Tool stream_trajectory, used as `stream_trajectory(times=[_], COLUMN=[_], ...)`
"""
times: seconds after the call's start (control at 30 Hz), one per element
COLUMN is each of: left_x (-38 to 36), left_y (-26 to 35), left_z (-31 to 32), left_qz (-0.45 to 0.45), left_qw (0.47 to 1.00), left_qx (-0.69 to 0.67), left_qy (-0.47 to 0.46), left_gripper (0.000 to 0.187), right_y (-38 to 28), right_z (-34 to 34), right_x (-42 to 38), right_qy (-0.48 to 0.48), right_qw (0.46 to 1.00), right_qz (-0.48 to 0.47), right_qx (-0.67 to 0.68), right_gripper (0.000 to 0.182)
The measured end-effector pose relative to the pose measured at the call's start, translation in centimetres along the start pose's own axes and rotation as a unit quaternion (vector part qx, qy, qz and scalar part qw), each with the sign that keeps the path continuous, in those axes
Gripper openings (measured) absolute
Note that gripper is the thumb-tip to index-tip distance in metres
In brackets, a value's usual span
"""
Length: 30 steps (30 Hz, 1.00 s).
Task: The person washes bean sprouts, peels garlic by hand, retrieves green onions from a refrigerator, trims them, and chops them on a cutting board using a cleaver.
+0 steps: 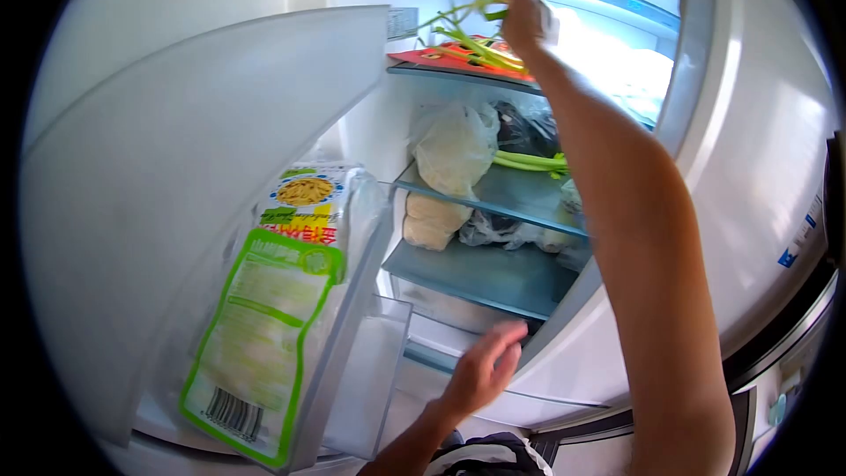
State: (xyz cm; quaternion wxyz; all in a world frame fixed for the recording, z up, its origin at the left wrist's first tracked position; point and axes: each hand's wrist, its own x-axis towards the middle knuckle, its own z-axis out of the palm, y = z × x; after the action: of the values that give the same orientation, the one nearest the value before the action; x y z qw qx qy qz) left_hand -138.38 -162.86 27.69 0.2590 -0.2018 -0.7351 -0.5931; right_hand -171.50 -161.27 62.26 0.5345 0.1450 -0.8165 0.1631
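Observation:
My right hand (526,22) is raised at the fridge's top shelf, its fingers closed round a bunch of thin green vegetable stalks (480,51). The stalks trail down and to the left over a red package (432,56) lying on that shelf. Lower down, in front of the bottom of the fridge, my left hand (486,370) is held with its fingers partly stretched and nothing in them. The far side of my right hand and the gripped ends of the stalks are hidden.
Below, a middle shelf (529,190) bears a white plastic bag (454,145), a dark bag (524,128) and thick green stalks (529,161). More bags lie on the lower shelf (493,278). The open door (194,123) at left holds a green-edged food pack (264,335) in its rack.

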Motion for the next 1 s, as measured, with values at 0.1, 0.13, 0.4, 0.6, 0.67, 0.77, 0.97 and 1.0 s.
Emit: stream_trajectory(times=[0.1,0.13,0.4,0.6,0.67,0.77,0.97,1.0], left_x=[7.3,9.8,26.7,29.5,32.1,34.2,39.0,39.9], left_y=[0.9,1.6,3.5,5.6,3.1,3.1,1.2,0.6], left_z=[0.3,0.7,-4.5,-1.5,-1.2,0.9,0.9,0.8], left_qz=[-0.028,-0.003,0.01,0.111,0.21,0.313,0.24,0.226], left_qw=[0.993,0.979,0.862,0.95,0.959,0.939,0.888,0.876], left_qx=[-0.052,-0.131,-0.473,-0.25,-0.125,0.071,0.352,0.384], left_qy=[0.105,0.158,0.182,0.153,0.146,0.123,0.172,0.184], left_gripper=[0.022,0.023,0.039,0.045,0.042,0.037,0.032,0.031], right_y=[-3.1,-4.0,-8.4,-7.2,-7.6,-6.0,-2.6,-1.3], right_z=[-0.7,-1.6,-8.7,-15.6,-17.5,-20.6,-24.0,-25.3], right_x=[-2.4,-3.9,-10.7,-13.6,-14.3,-13.6,-17.1,-18.1], right_qy=[0.068,0.062,0.199,0.154,0.199,0.274,0.213,0.236], right_qw=[0.99,0.983,0.877,0.843,0.826,0.782,0.822,0.835], right_qz=[-0.038,-0.055,-0.126,-0.267,-0.248,-0.147,-0.031,-0.041], right_qx=[0.113,0.166,0.419,0.44,0.466,0.541,0.527,0.496], right_gripper=[0.017,0.016,0.023,0.022,0.025,0.025,0.018,0.02])
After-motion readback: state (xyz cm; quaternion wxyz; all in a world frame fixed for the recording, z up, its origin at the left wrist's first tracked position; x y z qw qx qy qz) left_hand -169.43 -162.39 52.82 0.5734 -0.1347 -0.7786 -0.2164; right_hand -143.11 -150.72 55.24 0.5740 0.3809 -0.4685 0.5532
